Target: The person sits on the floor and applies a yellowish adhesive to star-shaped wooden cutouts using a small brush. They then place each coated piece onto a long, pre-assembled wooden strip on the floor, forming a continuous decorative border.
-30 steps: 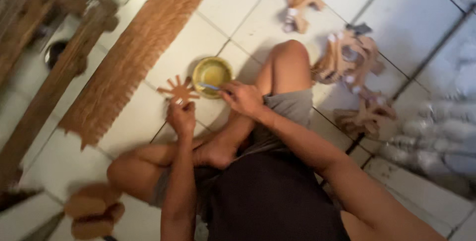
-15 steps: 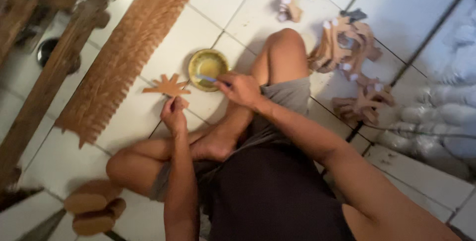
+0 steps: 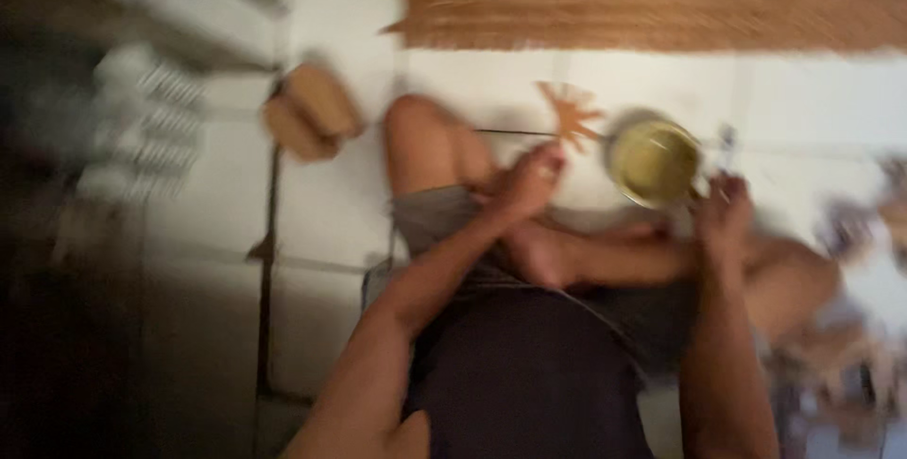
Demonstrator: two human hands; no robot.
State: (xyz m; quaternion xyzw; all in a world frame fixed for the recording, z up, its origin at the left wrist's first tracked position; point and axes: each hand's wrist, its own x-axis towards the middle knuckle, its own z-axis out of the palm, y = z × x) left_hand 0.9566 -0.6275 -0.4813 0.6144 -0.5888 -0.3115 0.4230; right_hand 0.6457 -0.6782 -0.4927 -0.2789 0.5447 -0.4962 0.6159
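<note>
Fingers of left hand [image 3: 529, 180] pinch a star-shaped wooden cutout [image 3: 573, 114] (right hand's [image 3: 723, 213] grip blurred).

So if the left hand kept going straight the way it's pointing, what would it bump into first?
Probably the small orange spiky cutout. The left hand points up and a little right, and the cutout lies just beyond its fingers. The picture is blurry, so whether they already touch cannot be told. Past it lies the brown woven mat.

left hand [image 3: 529, 180] holds star-shaped cutout [image 3: 572, 114]; right hand [image 3: 723, 213] beside yellow bowl [image 3: 652, 161].
</note>
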